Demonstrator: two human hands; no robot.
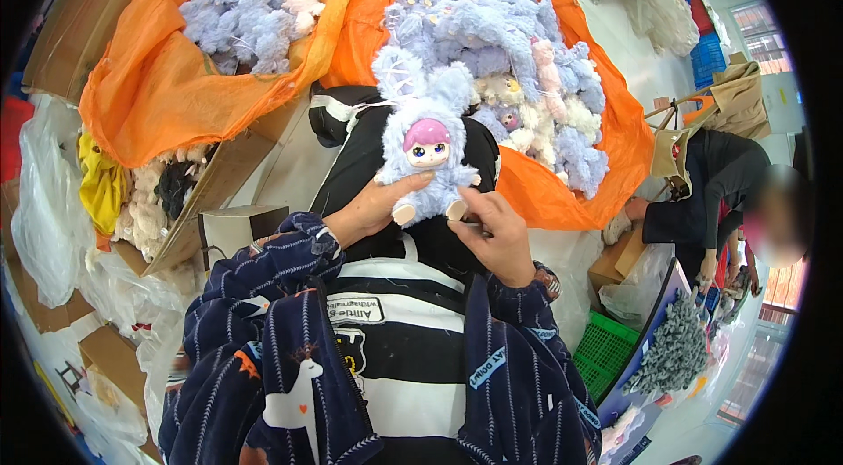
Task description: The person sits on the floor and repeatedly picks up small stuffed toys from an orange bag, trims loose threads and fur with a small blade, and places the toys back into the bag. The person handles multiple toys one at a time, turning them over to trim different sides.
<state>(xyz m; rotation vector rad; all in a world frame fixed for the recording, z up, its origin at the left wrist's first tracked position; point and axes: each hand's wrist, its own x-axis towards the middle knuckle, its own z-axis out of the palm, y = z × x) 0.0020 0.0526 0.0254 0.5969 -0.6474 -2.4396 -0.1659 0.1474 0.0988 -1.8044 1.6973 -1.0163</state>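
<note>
Pale blue fur sits at the centre of the head view, the only one I have: a long-eared plush toy with a pink-topped face, turned up toward my camera above the black trousers of the lap. Of the two hands, the left hand wraps its lower flank, thumb laid over the belly. The right hand is half curled, thumb and forefinger bent beside one cream foot; from here I cannot tell whether they pinch the foot, a thread or nothing. I'd worry about the grip first: the left hand seems to carry most of the weight, so a slack thumb could let the fluffy body slip into the lap. A hard tug at the foot might twist the toy or strain a seam. White cord laced over one ear could catch on a finger. Beyond the knees, an orange sheet bears a heap of similar plush; a toy dropped forward would be hard for me to pick out there. A co-worker bends well apart at the right, so I judge a bumped arm unlikely.
</note>
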